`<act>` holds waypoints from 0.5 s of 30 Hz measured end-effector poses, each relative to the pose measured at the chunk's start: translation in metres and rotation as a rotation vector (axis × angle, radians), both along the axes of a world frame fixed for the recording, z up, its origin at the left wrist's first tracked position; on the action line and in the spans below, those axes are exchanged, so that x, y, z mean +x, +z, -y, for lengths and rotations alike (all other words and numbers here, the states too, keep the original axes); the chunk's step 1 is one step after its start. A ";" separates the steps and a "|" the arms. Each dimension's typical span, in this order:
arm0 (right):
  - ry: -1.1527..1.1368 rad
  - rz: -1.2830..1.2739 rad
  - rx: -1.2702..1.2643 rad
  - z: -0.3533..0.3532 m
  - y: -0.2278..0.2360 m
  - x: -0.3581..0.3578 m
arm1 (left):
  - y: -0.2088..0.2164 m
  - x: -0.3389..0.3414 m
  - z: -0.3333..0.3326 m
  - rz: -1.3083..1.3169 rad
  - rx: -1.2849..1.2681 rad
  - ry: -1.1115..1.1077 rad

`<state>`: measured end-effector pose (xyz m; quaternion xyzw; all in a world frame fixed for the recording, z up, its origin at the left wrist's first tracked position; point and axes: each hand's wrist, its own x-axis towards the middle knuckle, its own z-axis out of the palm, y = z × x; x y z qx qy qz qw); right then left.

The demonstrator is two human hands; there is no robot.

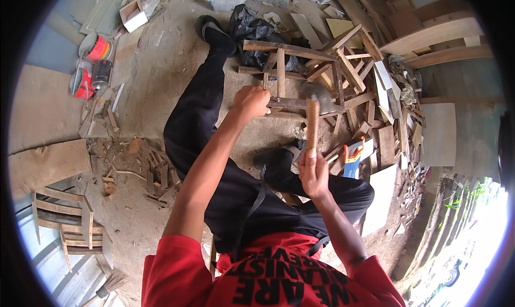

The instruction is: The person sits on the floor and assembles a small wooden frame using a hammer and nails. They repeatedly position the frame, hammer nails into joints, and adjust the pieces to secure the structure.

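My right hand is wrapped round the wooden handle of a hammer. The hammer's head is smeared by motion, over the near rail of a wooden frame. This frame of nailed battens, like a stool or chair frame, lies on the ground between my feet. My left hand is closed at the left end of that near rail, gripping it, with the thumb along its near side. A small dark spot, perhaps a nail, shows on the rail beside the fingers; it is too small to be sure.
A handsaw with a blue blade and orange handle rests right of my knee. Scrap wood heaps up on the right. A black plastic bag lies beyond the frame. Paint cans stand at left; a slatted wooden piece leans lower left.
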<state>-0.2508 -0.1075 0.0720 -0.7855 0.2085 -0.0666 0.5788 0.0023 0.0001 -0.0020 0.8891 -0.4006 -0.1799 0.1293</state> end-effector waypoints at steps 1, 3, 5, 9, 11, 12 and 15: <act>0.012 -0.001 -0.091 -0.002 -0.011 -0.001 | 0.000 0.001 0.000 0.007 -0.028 -0.035; 0.036 -0.113 -0.196 -0.004 -0.028 0.000 | -0.002 0.006 -0.001 -0.024 -0.078 -0.066; 0.007 -0.207 -0.061 0.001 -0.025 -0.004 | -0.003 0.014 0.001 -0.100 -0.124 -0.059; -0.017 0.014 0.285 -0.008 0.082 0.011 | 0.003 0.013 0.007 -0.125 0.136 -0.018; -0.001 0.301 0.255 -0.012 0.124 0.015 | -0.005 0.016 0.006 -0.140 0.152 0.007; 0.030 0.505 0.327 -0.015 0.127 0.021 | -0.012 0.018 0.008 -0.149 0.156 0.013; 0.129 0.572 0.328 -0.002 0.058 0.009 | -0.032 0.018 0.007 -0.095 0.105 0.023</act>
